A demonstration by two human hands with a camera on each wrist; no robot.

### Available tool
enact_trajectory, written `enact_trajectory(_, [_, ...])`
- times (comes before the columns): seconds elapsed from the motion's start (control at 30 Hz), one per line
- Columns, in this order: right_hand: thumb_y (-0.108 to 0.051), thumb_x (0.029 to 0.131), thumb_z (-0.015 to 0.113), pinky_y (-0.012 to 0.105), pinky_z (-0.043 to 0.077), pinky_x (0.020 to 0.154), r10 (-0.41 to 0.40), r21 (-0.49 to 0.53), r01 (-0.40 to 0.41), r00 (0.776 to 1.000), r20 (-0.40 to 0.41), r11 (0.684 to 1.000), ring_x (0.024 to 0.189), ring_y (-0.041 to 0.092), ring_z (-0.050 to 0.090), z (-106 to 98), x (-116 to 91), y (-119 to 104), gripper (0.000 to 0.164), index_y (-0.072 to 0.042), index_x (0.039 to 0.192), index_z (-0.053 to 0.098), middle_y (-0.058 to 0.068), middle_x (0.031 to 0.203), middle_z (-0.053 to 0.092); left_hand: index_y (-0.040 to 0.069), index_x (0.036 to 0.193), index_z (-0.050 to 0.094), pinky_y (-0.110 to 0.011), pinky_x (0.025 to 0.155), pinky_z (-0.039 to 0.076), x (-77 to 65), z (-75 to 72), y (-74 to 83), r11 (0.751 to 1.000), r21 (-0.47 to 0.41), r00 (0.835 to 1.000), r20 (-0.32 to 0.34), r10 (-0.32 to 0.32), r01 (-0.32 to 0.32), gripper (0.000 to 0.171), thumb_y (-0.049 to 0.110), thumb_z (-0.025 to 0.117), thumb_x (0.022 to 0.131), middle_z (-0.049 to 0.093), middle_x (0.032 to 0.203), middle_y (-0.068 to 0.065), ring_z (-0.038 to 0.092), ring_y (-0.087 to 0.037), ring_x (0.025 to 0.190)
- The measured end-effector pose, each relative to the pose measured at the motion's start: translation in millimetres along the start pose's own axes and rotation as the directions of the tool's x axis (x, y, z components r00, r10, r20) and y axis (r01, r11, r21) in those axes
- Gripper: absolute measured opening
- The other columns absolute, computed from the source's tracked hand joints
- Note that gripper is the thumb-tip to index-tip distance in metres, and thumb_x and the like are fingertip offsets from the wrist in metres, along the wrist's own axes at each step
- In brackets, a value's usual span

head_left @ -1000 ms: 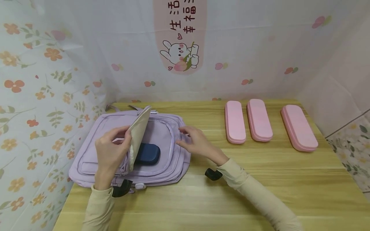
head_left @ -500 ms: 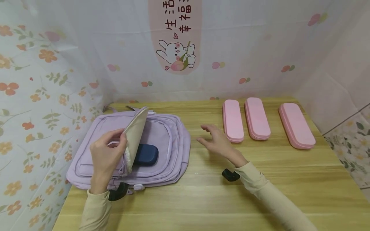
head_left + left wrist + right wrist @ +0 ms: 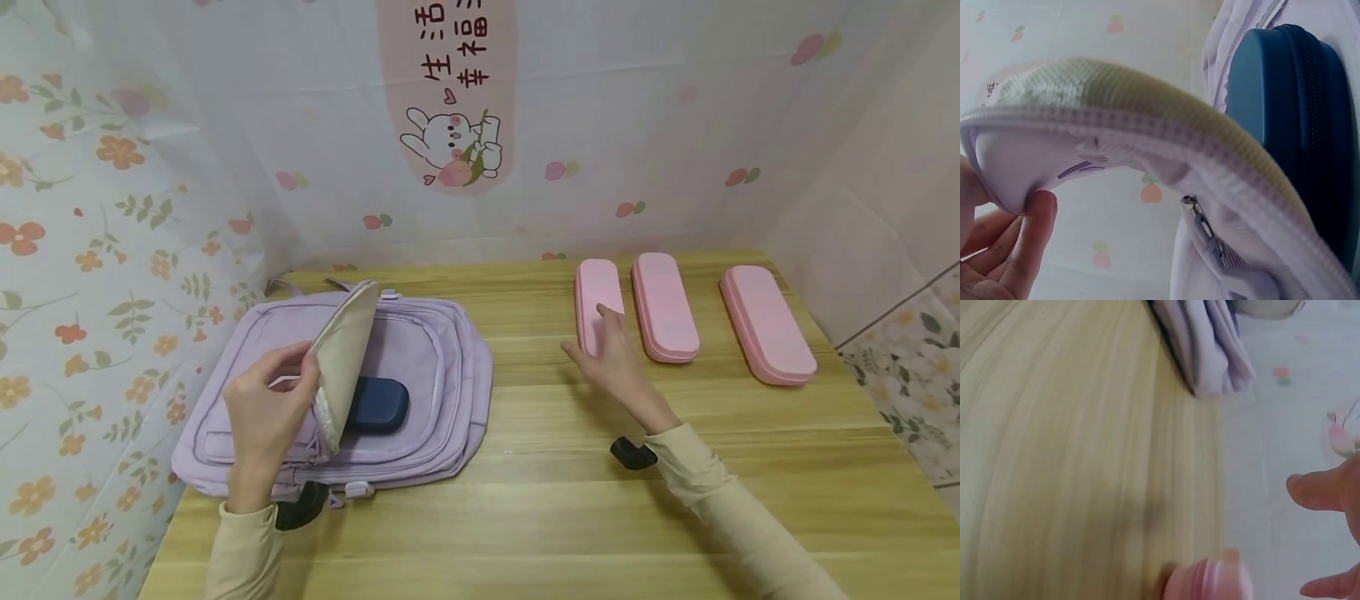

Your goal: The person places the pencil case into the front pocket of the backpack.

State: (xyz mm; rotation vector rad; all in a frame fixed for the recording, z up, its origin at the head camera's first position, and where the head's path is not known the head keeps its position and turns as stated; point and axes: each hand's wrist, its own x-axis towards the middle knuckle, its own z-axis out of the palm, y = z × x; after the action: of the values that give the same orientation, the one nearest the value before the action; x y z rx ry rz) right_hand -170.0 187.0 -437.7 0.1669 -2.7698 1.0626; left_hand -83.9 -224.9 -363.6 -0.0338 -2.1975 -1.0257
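A lilac backpack (image 3: 457,358) lies flat on the left of the table, its front pocket unzipped. My left hand (image 3: 262,408) pinches the edge of the pocket flap (image 3: 351,350) and holds it up, cream lining showing. Inside the pocket sits a navy zip case (image 3: 382,406), partly hidden by the flap; its zipper shows in the left wrist view. Fingers spread, my right hand (image 3: 621,367) is over the near end of the leftmost pink case (image 3: 597,283). The right wrist view shows the fingers apart from this pink case (image 3: 1210,582).
Two more pink cases, a middle one (image 3: 666,308) and a right one (image 3: 768,325), lie farther right on the wooden table (image 3: 525,517). Behind it hangs a printed white cloth (image 3: 315,100); a floral cloth (image 3: 90,333) borders the left side.
My right hand has moved from the backpack's right edge across the table to the leftmost pink case. The left hand keeps holding up the flap.
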Motion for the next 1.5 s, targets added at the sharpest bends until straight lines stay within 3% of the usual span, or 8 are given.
enact_trajectory(0.3, [-0.035,0.073,0.075,0.06,0.041,0.091,0.025,-0.054,-0.028,0.998,-0.056,0.998,0.11,0.046,0.043,0.3,-6.1,23.0,0.092,0.013,0.134,0.027,0.034,0.128,0.036,0.006,0.09,0.073,-0.003,0.056,0.049,-3.0,-3.1,-2.8,1.0,0.014,1.0,-0.016,-0.008,0.008,0.016,0.008,0.063,0.078,0.07,0.077,-0.009,0.057,0.011,0.061])
enact_trajectory(0.73, [-0.034,0.067,0.079,0.056,0.038,0.092,0.112,-0.052,-0.119,0.988,-0.109,0.992,0.108,0.044,0.043,10.1,-10.4,41.9,0.096,0.013,0.133,0.027,0.034,0.117,0.043,0.003,0.089,0.072,-0.005,0.054,0.05,-4.3,-0.3,-6.8,1.0,-0.005,1.0,-0.012,0.026,-0.026,0.015,0.005,0.063,0.077,0.07,0.075,-0.009,0.058,0.01,0.06])
enact_trajectory(1.07, [-0.036,0.068,0.078,0.053,0.038,0.088,0.161,-0.052,-0.17,0.976,-0.144,0.984,0.106,0.045,0.043,12.2,-10.9,44.6,0.089,0.015,0.127,0.036,0.034,0.114,0.046,0.003,0.09,0.072,-0.005,0.056,0.05,-5.9,0.9,-8.4,1.0,-0.004,1.0,-0.003,0.021,-0.021,0.016,0.007,0.063,0.078,0.07,0.076,-0.007,0.058,0.011,0.062])
enact_trajectory(1.3, [-0.034,0.074,0.072,0.056,0.033,0.097,0.212,-0.009,-0.216,0.968,-0.133,0.976,0.115,0.048,0.037,12.5,-13.9,45.2,0.086,0.013,0.133,0.031,0.035,0.124,0.04,0.004,0.091,0.072,-0.005,0.056,0.05,-6.2,1.6,-9.3,1.0,-0.01,1.0,-0.002,0.018,-0.018,0.016,0.007,0.063,0.078,0.07,0.077,-0.007,0.058,0.01,0.063])
enact_trajectory(1.5, [-0.035,0.074,0.073,0.055,0.035,0.095,0.187,0.004,-0.189,0.971,-0.148,0.982,0.113,0.044,0.039,13.1,-14.6,43.6,0.083,0.01,0.132,0.034,0.032,0.121,0.043,0.004,0.091,0.072,-0.005,0.056,0.05,-5.2,1.7,-8.6,1.0,-0.01,1.0,0.001,0.022,-0.022,0.017,0.007,0.063,0.078,0.07,0.078,-0.007,0.058,0.01,0.063])
